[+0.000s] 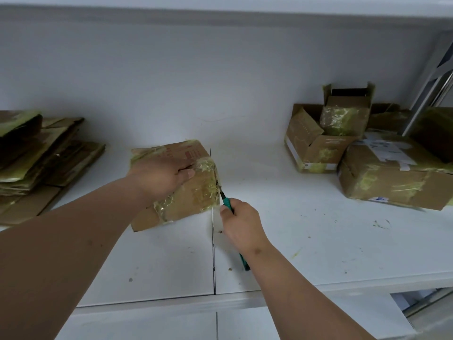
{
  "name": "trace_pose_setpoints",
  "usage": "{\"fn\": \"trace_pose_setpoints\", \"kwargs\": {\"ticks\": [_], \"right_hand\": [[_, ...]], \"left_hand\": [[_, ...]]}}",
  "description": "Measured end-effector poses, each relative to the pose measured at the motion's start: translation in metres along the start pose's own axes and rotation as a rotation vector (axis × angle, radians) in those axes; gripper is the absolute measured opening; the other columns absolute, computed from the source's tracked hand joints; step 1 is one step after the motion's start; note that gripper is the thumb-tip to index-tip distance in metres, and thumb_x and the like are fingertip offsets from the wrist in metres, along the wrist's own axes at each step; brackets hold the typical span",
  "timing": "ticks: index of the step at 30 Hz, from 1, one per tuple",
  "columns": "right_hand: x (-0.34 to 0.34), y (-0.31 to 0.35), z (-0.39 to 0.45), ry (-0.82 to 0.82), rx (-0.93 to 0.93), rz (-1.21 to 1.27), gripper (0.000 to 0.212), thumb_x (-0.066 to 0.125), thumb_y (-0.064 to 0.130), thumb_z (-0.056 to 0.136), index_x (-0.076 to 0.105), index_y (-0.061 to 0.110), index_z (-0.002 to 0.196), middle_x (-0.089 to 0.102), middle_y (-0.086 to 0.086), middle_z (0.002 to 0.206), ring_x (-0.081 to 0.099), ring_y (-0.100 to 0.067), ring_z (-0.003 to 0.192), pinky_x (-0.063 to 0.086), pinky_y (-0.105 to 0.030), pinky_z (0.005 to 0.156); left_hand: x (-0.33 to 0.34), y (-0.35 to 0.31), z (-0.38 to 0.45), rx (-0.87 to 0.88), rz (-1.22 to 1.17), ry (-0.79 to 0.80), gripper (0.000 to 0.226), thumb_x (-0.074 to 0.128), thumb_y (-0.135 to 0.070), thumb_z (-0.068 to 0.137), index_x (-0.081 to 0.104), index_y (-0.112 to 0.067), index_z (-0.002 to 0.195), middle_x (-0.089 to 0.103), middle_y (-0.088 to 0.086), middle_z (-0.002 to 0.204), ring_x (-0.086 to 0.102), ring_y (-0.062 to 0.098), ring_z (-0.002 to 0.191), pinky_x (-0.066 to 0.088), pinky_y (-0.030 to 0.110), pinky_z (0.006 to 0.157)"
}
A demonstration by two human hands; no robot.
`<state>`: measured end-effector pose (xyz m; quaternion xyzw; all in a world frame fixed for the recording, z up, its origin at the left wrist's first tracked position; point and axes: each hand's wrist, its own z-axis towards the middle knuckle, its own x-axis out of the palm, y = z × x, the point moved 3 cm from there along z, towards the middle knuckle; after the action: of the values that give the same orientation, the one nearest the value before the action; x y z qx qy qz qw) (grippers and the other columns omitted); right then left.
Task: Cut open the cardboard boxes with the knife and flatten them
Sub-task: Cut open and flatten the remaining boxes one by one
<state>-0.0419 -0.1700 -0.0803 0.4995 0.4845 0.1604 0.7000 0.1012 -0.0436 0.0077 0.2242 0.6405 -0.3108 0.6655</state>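
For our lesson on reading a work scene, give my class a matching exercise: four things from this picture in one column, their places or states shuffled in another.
Things:
1. knife
2. taped box
3. flattened cardboard stack
4. open box

States:
A. lying flat at the far left
B. gripped in the right hand
C. held down by the left hand
D. flaps up, at the right

Pairs: 1-B, 2-C, 3-A, 4-D

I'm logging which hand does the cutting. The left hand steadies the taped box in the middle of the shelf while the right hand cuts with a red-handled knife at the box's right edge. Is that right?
Not quite: the knife has a green handle, not red, as the head view shows. The rest holds: the left hand steadies the taped box in the middle of the shelf, and the right hand cuts at the box's right edge.
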Motion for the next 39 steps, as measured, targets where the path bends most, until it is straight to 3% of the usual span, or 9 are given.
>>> {"fn": "trace_pose_setpoints", "kwargs": {"ticks": [14,19,22,24,26,28,30,34,39], "right_hand": [[0.014,-0.007,0.001,0.096,0.199,0.003,0.028,0.043,0.018,0.096,0.042,0.016,0.068,0.051,-0.002,0.07,0.052,-0.027,0.066,0.047,-0.033,0.064],[0.017,-0.008,-0.002,0.203,0.312,-0.114,0.019,0.043,0.01,0.089,0.049,0.01,0.071,0.058,-0.011,0.069,0.057,-0.029,0.06,0.049,-0.03,0.061],[0.009,-0.004,-0.008,0.3,0.335,-0.185,0.021,0.043,0.002,0.083,0.049,0.012,0.065,0.058,-0.009,0.057,0.056,-0.023,0.043,0.047,-0.02,0.047],[-0.001,-0.007,-0.009,0.251,0.303,-0.155,0.021,0.045,0.011,0.09,0.049,0.015,0.069,0.06,-0.007,0.066,0.065,-0.028,0.056,0.055,-0.029,0.052],[-0.012,-0.012,-0.006,0.111,0.251,-0.108,0.02,0.045,0.015,0.092,0.051,0.014,0.073,0.06,-0.008,0.074,0.068,-0.034,0.073,0.057,-0.039,0.065],[-0.022,-0.016,-0.002,0.026,0.198,-0.144,0.018,0.046,0.019,0.094,0.054,0.013,0.08,0.058,-0.005,0.079,0.06,-0.027,0.071,0.048,-0.032,0.061],[-0.026,-0.018,0.001,0.036,0.165,-0.234,0.014,0.045,0.02,0.094,0.056,0.01,0.092,0.057,-0.007,0.095,0.051,-0.02,0.069,0.038,-0.028,0.057],[-0.026,-0.023,0.002,0.117,0.158,-0.438,0.024,0.041,0.012,0.092,0.051,0.009,0.114,0.037,-0.006,0.107,0.048,-0.024,0.078,0.039,-0.03,0.064],[-0.034,-0.026,-0.002,0.096,0.072,-0.77,0.039,0.041,0.007,0.088,0.048,0.015,0.125,0.048,-0.006,0.117,0.045,-0.025,0.095,0.037,-0.033,0.081]], "left_hand": [[-0.002,-0.002,0.007,0.02,0.08,-0.016,0.039,0.031,-0.053,0.101,0.059,-0.035,0.122,0.065,-0.006,0.118,0.057,0.02,0.108,0.048,0.036,0.091],[0.004,-0.003,0.0,0.036,0.173,-0.056,0.038,0.031,-0.052,0.101,0.057,-0.04,0.124,0.063,-0.008,0.12,0.057,0.019,0.111,0.045,0.03,0.087],[0.002,0.001,-0.005,0.024,0.153,-0.085,0.037,0.03,-0.049,0.102,0.054,-0.04,0.128,0.064,-0.008,0.121,0.058,0.019,0.11,0.045,0.03,0.086],[-0.003,0.007,-0.006,0.036,0.137,-0.083,0.036,0.03,-0.05,0.1,0.052,-0.042,0.128,0.063,-0.009,0.124,0.057,0.018,0.111,0.046,0.031,0.09],[-0.002,0.009,-0.008,0.05,0.109,-0.008,0.042,0.033,-0.047,0.1,0.038,-0.048,0.141,0.052,-0.011,0.141,0.049,0.018,0.126,0.041,0.033,0.101],[0.005,0.006,-0.011,0.043,0.115,0.106,0.053,0.034,-0.045,0.099,0.017,-0.055,0.148,0.04,-0.01,0.15,0.038,0.022,0.136,0.033,0.036,0.11],[0.014,0.002,-0.01,0.0,0.088,0.169,0.059,0.033,-0.056,0.09,0.011,-0.063,0.144,0.034,-0.009,0.152,0.031,0.026,0.14,0.029,0.041,0.114],[0.025,-0.006,-0.006,-0.11,-0.016,0.153,0.079,0.031,-0.088,0.066,0.023,-0.061,0.139,0.027,-0.006,0.156,0.031,0.028,0.141,0.033,0.047,0.111],[0.025,-0.026,-0.002,-0.2,0.002,-0.003,0.075,0.046,-0.082,0.075,0.04,-0.036,0.134,0.048,-0.004,0.138,0.05,0.025,0.123,0.047,0.045,0.096]]}}
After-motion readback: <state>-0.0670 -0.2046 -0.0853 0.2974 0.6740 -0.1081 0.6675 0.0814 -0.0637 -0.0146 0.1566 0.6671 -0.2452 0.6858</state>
